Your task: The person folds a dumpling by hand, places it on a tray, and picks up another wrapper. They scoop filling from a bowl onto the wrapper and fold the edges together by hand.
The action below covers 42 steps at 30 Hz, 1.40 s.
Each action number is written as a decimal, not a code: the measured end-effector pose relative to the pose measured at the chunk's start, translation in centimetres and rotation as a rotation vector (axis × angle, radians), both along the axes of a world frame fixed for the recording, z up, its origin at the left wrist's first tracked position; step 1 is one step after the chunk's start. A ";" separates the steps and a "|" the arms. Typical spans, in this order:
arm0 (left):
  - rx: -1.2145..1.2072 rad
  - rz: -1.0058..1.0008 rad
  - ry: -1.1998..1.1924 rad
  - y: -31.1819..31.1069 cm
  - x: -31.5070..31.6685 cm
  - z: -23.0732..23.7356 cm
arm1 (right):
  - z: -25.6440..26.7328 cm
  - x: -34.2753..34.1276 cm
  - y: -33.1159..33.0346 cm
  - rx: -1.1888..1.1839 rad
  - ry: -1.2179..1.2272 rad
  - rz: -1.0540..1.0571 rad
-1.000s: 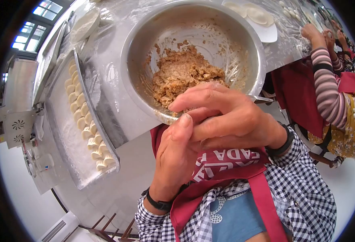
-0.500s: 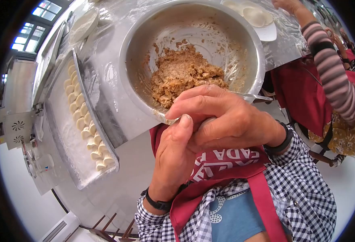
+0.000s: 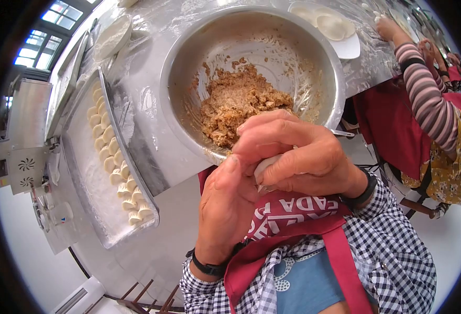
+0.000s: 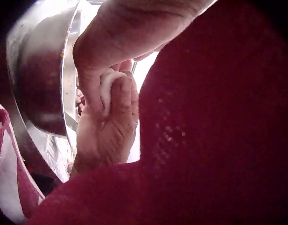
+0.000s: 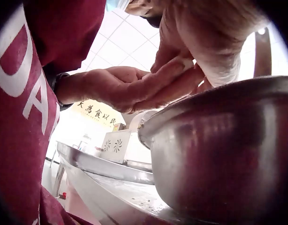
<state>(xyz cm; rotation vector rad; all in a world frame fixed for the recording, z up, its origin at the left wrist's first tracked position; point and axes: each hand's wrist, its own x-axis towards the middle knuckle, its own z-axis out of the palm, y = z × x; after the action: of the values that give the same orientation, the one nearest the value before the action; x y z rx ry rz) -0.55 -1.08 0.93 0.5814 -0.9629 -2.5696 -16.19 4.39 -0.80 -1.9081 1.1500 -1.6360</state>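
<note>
One dough piece (image 3: 264, 165), whitish, partly hidden; pos.: just off near edge of surface (image 3: 180, 168), in front of apron (image 3: 296, 209), close to near rim of bowl (image 3: 204, 44). R hand (image 3: 304, 152): fingers curved over, thumb bent in, clamped on dough btwn them; left wrist view agrees, w/ a pale curl of dough tucked among the fingers. L hand (image 3: 222, 201): thumb & fingers extended, nearly straight in right wrist view, lying close together, tips meeting R hand. Can't tell whether L fingertips also bear on dough (R hand blocks view).

Bowl: lg. metal, at near edge of surface. Contents: brown, lumpy filling (image 3: 243, 99), heaped toward near side, w/ smears up the inner wall. Metal handle (image 3: 343, 133) juts out at bowl's R rim, nr. near edge.

L of bowl: metal tray (image 3: 86, 183), floured, w/ pleated dumplings (image 3: 118, 165) in approx. 2 columns along its R wall, reaching to near R corner. White dish (image 3: 112, 39) w/ pale powder beyond tray, twd. far L corner of surface.

Far R of bowl: white plate (image 3: 348, 49) w/ round wrappers (image 3: 332, 27). Second person's striped sleeve (image 3: 424, 86) at R, that hand on surface nr. small white pieces.
</note>
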 end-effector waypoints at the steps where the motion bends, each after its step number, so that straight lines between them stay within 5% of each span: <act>1: 0.040 0.049 -0.003 0.2 -0.1 0.0 | -0.2 -0.1 -0.1 -0.041 0.039 -0.010; 8: 0.136 0.174 0.021 0.2 -0.1 0.2 | 0.4 1.0 0.2 0.050 -0.199 -0.128; 20: 0.316 0.201 0.272 -0.2 -0.3 -0.7 | -0.3 0.4 -0.2 -0.132 0.010 -0.148; 27: 0.187 0.218 0.160 -0.2 -0.4 -0.3 | 0.2 1.0 -0.2 -0.050 -0.105 -0.224; 30: 0.156 0.147 0.204 -0.2 -0.5 -0.3 | -0.4 0.7 -0.4 -0.157 0.027 -0.218; 32: 0.296 0.336 0.073 0.4 -0.9 0.6 | -0.7 0.7 -0.6 -0.234 0.192 -0.277; 38: 0.380 0.244 0.292 0.1 -0.5 -0.4 | 0.1 1.0 -0.4 -0.160 0.193 -0.267; 42: 0.260 0.234 0.232 -0.3 -0.3 -0.9 | -0.3 1.4 -0.8 -0.139 0.058 -0.272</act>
<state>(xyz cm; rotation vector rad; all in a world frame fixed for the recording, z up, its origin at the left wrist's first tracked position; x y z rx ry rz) -0.83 -1.42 0.02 0.4195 -0.4595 -2.4949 -14.84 3.60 -1.11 -1.9654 1.4049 -1.8555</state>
